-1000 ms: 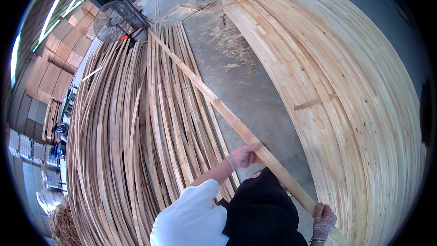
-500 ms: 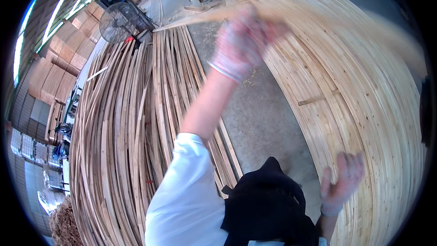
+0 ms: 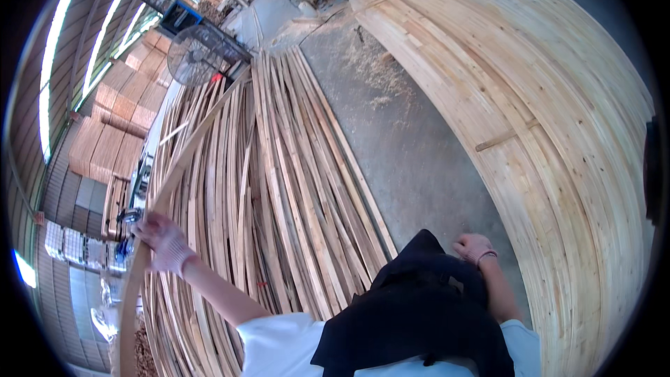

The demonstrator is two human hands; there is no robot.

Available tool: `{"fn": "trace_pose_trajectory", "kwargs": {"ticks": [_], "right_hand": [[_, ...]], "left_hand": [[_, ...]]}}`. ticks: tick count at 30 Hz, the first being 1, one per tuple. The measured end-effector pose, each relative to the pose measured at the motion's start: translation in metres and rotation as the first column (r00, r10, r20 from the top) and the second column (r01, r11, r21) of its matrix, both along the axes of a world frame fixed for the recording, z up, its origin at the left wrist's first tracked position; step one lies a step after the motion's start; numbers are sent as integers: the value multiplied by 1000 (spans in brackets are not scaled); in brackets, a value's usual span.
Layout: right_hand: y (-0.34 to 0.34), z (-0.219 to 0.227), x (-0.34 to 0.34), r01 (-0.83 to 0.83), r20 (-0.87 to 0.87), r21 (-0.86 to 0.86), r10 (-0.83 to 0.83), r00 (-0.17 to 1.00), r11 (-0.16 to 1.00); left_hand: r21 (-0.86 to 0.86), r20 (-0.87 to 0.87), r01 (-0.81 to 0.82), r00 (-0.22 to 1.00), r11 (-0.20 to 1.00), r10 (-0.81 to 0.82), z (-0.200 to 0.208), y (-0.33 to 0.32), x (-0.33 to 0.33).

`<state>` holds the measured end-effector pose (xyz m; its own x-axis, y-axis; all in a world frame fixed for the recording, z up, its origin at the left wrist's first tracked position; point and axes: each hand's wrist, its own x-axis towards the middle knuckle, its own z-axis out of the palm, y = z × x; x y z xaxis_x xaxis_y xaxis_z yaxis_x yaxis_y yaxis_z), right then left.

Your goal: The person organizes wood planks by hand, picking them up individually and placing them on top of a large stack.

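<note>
My left hand (image 3: 166,243), in a pale knitted work glove, is stretched out to the left and closed round a long, thin wooden strip (image 3: 169,180). The strip slants across the left pile of wooden strips (image 3: 209,237), its far end close to the fan and its near end at the lower left rim. My right hand (image 3: 474,247), gloved as well, hangs beside my dark apron (image 3: 426,307). Its fingers are curled in, and nothing shows in them.
Wide stacked wooden boards (image 3: 530,167) curve along the right, a short wood piece (image 3: 506,137) lying on them. Grey concrete floor (image 3: 433,167) with sawdust (image 3: 384,77) runs between boards and strips. A standing fan (image 3: 192,56) is at the far left, near stacked brown bundles (image 3: 118,101).
My left hand has swung the strip from above the right-hand boards over to the left pile. My right hand has moved in from the boards to beside the apron, its fingers now curled.
</note>
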<state>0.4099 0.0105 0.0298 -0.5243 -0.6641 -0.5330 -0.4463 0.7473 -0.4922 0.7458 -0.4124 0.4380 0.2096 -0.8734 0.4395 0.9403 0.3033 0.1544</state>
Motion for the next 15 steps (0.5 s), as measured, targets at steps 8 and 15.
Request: {"fn": "trace_pose_trajectory", "kwargs": {"ticks": [8, 15], "right_hand": [[224, -268, 49, 732, 253, 286, -786, 565, 618], [164, -173, 75, 646, 65, 316, -695, 716, 695]], "left_hand": [[176, -531, -374, -815, 911, -232, -344, 83, 242], [595, -409, -106, -893, 797, 186, -379, 164, 53]]}}
